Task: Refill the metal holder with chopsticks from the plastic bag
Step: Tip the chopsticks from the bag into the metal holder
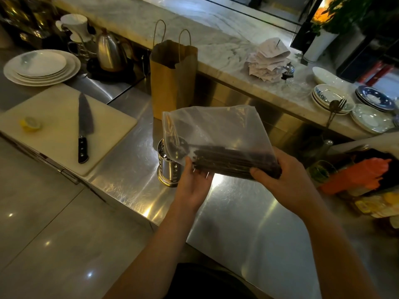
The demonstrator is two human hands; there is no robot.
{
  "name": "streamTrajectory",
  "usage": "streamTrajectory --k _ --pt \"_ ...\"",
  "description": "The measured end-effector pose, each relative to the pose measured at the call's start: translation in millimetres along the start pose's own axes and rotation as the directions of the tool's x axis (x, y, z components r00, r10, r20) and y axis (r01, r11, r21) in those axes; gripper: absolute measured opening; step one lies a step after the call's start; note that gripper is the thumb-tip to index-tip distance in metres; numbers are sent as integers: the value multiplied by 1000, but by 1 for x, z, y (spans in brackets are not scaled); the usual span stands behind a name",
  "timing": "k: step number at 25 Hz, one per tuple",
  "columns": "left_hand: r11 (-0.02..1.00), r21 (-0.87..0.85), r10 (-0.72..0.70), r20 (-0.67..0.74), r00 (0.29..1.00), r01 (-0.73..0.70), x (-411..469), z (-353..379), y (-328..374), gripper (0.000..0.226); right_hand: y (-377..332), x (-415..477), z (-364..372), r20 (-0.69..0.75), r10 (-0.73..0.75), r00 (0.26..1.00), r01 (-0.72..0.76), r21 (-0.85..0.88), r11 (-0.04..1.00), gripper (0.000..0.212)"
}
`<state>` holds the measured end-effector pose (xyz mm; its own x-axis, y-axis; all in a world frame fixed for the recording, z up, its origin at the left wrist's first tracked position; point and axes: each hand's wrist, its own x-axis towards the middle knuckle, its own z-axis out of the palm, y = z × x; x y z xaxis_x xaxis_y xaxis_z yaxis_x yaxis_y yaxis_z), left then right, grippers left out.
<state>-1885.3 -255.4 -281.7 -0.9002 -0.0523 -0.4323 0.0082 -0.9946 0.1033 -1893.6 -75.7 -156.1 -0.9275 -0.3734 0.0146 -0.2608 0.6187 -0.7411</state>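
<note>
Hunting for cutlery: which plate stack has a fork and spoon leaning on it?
The blue-floral stack on the marble counter; fork and spoon lean on it alone.

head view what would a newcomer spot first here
First, the translucent plastic bag of dark chopsticks, held mid-frame above the steel counter by the left hand and right hand. By its left end the shiny metal holder stands on the counter. Far left, a big knife lies on a white cutting board near a lemon half.
</note>
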Motion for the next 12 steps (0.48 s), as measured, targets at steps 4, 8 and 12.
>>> streamTrajectory --k 4,8,12 --pt "1000 -19 -13 4 1000 13 -2 0 2 32 -5 5 0 5 1 1000 -1 -22 1000 30" --pt "1000 -18 1 3 1000 -1 -5 -1 6 38 -12 5 1 10 -19 1000 19 -27 999 26" --pt "1000 -7 5 -5 1000 -5 -5 0 7 36 -15 6 1 20 -11 1000 12 -23 1000 26"
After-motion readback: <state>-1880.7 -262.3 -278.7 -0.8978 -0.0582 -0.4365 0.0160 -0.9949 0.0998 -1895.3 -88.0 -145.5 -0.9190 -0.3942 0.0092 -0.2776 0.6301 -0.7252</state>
